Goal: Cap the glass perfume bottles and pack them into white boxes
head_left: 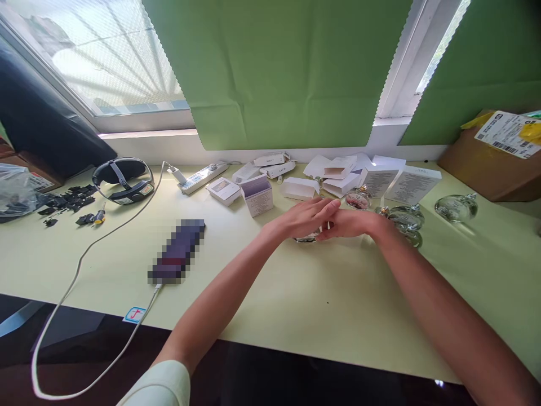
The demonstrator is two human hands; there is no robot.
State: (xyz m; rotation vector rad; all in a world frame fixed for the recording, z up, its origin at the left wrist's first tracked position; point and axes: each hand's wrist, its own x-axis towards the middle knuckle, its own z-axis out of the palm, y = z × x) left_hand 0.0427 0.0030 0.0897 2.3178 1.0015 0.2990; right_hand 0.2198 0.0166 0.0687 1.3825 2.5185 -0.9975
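My left hand (310, 217) reaches palm down over a round clear glass bottle (306, 239), its visible fingers stretched to the right across my right hand. Bent in from the other side, my right hand (349, 222) has its fingertips against the bottle's right edge. Most of that bottle is hidden under both hands. Just behind them stands another round glass bottle (358, 197) with a gold-coloured cap. More glass bottles (406, 217) cluster by my right wrist, and a single glass bottle (456, 208) stands farther right.
Opened white cartons (338, 172) lie behind the hands, with an upright carton (257, 195) to the left. A phone (177, 251) is plugged into a white cable (80, 254). A power strip (203, 177), a head strap (124, 179) and a cardboard box (499, 155) line the back.
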